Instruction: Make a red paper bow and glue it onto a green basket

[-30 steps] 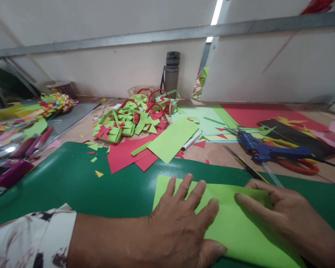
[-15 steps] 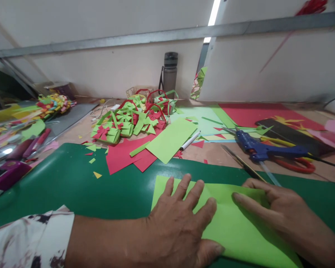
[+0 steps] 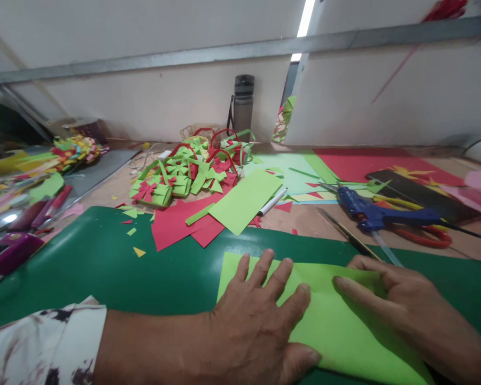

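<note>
A light green paper sheet (image 3: 336,326) lies on a dark green cutting mat (image 3: 104,267) close in front of me. My left hand (image 3: 256,321) rests flat on the sheet's left part, fingers spread and stretched out. My right hand (image 3: 401,305) lies on the sheet's right part, its fingers extended along the upper edge and pressing down. Neither hand grips anything.
Beyond the mat lie red paper sheets (image 3: 184,224), another green sheet (image 3: 244,200), a white pen (image 3: 273,202), a pile of green and red paper baskets (image 3: 184,171), a blue glue gun (image 3: 377,214), red-handled scissors (image 3: 425,238) and a grey bottle (image 3: 243,107). Markers and a purple stapler (image 3: 8,254) sit left.
Nearly nothing: both hands stay pressed on the green sheet, and the view has shifted very slightly.
</note>
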{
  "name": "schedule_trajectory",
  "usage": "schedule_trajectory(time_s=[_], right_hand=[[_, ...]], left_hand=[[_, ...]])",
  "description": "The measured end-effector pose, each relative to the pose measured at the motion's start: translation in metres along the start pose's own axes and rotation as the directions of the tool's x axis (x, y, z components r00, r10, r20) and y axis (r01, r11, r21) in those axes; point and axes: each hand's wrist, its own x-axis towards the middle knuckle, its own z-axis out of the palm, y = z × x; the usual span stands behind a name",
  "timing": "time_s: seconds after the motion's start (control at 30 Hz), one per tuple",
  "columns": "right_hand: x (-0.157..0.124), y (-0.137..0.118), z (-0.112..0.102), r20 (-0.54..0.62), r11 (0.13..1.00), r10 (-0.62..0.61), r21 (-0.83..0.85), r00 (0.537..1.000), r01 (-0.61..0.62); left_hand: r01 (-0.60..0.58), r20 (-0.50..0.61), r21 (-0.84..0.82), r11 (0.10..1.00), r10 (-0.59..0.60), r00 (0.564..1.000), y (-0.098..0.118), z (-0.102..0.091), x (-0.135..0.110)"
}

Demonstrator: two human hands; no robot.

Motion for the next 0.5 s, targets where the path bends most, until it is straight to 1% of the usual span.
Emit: schedule_trajectory(time_s=[0.2,0.23,0.3,0.37,0.43,0.5], right_hand=[[0.0,-0.006,-0.001,-0.011,1.0,0.024,0.017,1.0,-0.023],[-0.001,-0.008,-0.002,0.004,0.999,0.04,0.029,0.999,-0.04],[-0.004,-0.012,-0.006,0.009,0.992,0.102,0.072,0.995,-0.102],[-0.008,-0.014,-0.01,0.029,0.976,0.166,0.136,0.986,-0.169],[-0.012,-0.013,-0.013,0.049,0.956,0.215,0.195,0.975,-0.221],[-0.016,-0.011,-0.015,0.051,0.947,0.238,0.21,0.97,-0.244]], left_hand=[[-0.009,0.029,0.011,1.0,0.009,1.0,0.002,0.001,0.001],[-0.005,0.042,0.018,1.0,0.004,0.999,0.002,0.001,0.001],[0.019,0.073,0.052,0.998,-0.023,0.997,0.002,0.003,0.003],[0.019,0.097,0.099,0.995,-0.028,0.995,-0.002,0.007,0.005],[-0.029,0.087,0.133,0.991,0.018,0.996,-0.007,0.014,0.006],[-0.1,0.025,0.162,0.982,0.097,0.995,-0.011,0.023,0.006]])
